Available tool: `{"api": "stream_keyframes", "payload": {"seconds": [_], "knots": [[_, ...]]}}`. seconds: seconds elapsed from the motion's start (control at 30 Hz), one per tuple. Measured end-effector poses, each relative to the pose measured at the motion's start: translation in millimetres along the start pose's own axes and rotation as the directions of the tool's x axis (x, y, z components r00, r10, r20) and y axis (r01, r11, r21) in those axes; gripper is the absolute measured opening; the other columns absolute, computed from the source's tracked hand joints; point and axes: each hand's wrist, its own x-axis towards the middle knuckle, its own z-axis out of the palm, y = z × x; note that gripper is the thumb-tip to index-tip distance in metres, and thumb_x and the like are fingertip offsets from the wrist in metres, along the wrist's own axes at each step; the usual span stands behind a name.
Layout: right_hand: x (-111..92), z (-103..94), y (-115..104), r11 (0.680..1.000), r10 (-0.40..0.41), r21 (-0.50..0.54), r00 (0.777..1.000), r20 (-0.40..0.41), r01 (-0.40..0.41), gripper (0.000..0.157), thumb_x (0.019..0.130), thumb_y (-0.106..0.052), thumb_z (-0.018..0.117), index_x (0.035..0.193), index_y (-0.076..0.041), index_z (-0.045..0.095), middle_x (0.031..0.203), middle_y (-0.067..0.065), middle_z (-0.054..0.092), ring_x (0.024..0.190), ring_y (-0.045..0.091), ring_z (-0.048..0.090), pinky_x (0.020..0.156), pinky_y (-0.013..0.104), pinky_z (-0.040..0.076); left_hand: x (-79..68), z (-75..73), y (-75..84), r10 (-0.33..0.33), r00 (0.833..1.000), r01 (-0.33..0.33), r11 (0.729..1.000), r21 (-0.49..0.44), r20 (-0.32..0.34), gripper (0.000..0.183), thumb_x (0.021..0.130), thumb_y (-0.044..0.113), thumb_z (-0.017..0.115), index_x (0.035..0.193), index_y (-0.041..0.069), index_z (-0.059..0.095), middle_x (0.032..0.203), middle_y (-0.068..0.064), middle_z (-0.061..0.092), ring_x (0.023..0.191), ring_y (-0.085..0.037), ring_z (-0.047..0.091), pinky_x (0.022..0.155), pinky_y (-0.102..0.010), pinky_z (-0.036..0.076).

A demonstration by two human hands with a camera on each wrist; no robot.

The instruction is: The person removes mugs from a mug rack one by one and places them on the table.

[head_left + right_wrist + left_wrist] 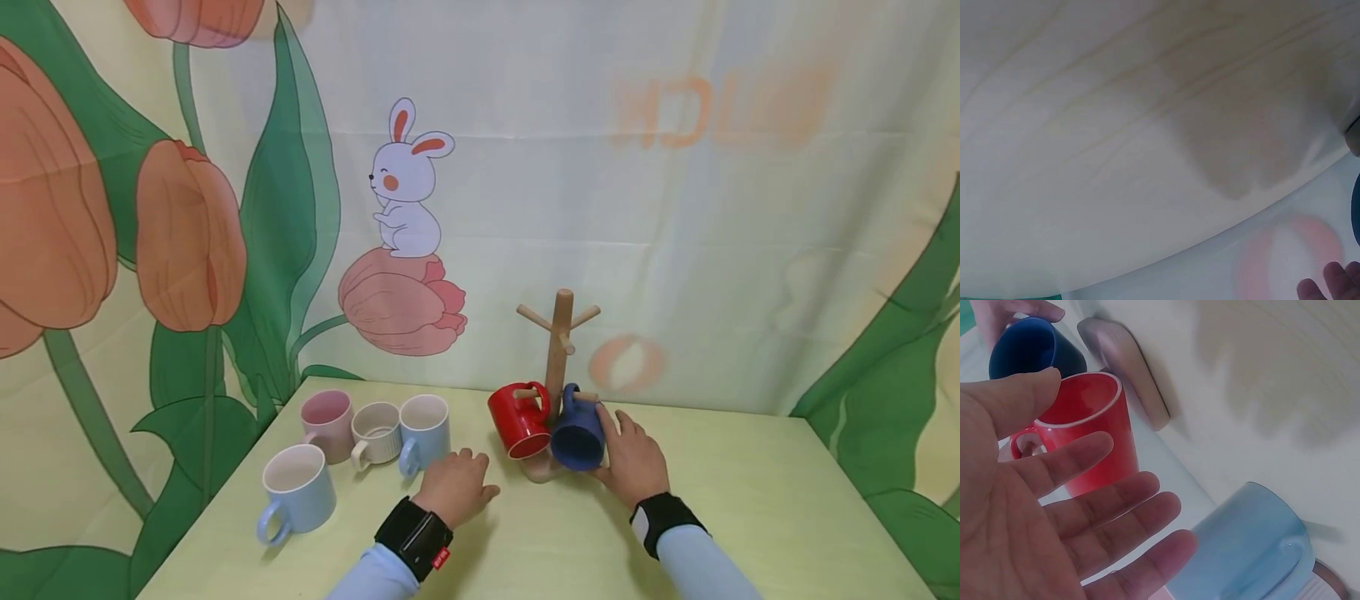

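A blue mug (577, 440) hangs tilted by its handle from a lower peg of the wooden mug tree (558, 358), its mouth facing down and forward. My right hand (636, 458) holds its right side, thumb at the lower rim and index finger higher up by the peg. Beside it a red mug (519, 421) hangs from another lower peg, also tilted. My left hand (456, 487) hovers over the table, empty, between the red mug and a light blue mug (426, 429). The left wrist view shows its fingers (1116, 500) spread and loosely bent.
Left on the table stand a pink mug (327, 425), a ribbed cream cup (377, 433) and another light blue mug (300, 490) nearer the front. Three upper pegs (585, 317) of the mug tree hold nothing. A printed curtain (525, 208) hangs behind the table's back edge.
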Motion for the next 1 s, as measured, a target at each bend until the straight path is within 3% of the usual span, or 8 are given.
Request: {"api": "stream_keyframes", "payload": {"seconds": [0.17,0.33,0.43,0.7,1.0], "knots": [[2.2,0.8,-2.5,0.993,-0.109,-0.034,0.994,-0.015,0.109,0.108,0.058,-0.047,0.095,0.144,-0.007,0.044,0.134,0.025,0.051,0.116,0.041,0.057,0.093,0.053,0.048,-2.6,-1.3,1.3,0.003,1.000,-0.003,1.000,-0.001,0.005,0.037,0.088,0.039,0.073,0.105,0.006,0.067,0.085,-0.011,0.062,0.077,-0.028,0.062,0.063,-0.041,0.053],[5.7,-3.8,-7.2,0.965,-0.256,-0.064,0.966,-0.017,0.255,0.105,0.060,-0.041,0.095,0.142,-0.001,0.043,0.140,0.023,0.049,0.125,0.038,0.051,0.103,0.051,0.042,-3.0,-2.4,4.9,-0.005,0.999,0.006,1.000,-0.021,0.051,0.039,0.089,0.040,0.072,0.108,0.006,0.067,0.088,-0.011,0.062,0.078,-0.027,0.061,0.065,-0.042,0.054],[6.6,-5.0,-8.4,0.950,-0.303,-0.083,0.953,-0.013,0.301,0.104,0.061,-0.040,0.095,0.140,0.001,0.044,0.141,0.021,0.049,0.130,0.036,0.048,0.106,0.050,0.039,-3.3,-2.8,7.2,-0.006,0.998,0.008,0.999,-0.039,0.067,0.038,0.090,0.040,0.072,0.107,0.007,0.067,0.088,-0.010,0.062,0.079,-0.027,0.061,0.066,-0.041,0.054],[9.7,-6.8,-11.4,0.951,-0.308,-0.031,0.951,0.001,0.308,0.104,0.062,-0.043,0.094,0.141,0.001,0.043,0.144,0.020,0.048,0.131,0.036,0.048,0.103,0.049,0.043,-3.4,-0.5,8.0,-0.012,0.998,0.015,0.999,-0.045,0.068,0.038,0.089,0.040,0.072,0.107,0.007,0.067,0.088,-0.010,0.062,0.079,-0.027,0.060,0.066,-0.041,0.053],[12.3,-10.2,-19.1,0.963,-0.244,0.104,0.968,-0.053,0.248,0.097,0.063,-0.046,0.093,0.134,-0.001,0.045,0.128,0.019,0.059,0.115,0.033,0.060,0.097,0.045,0.049,-5.0,4.7,8.5,0.008,0.999,-0.006,0.999,-0.037,0.036,0.035,0.088,0.041,0.073,0.102,0.008,0.067,0.083,-0.008,0.060,0.075,-0.026,0.060,0.062,-0.040,0.051]]}}
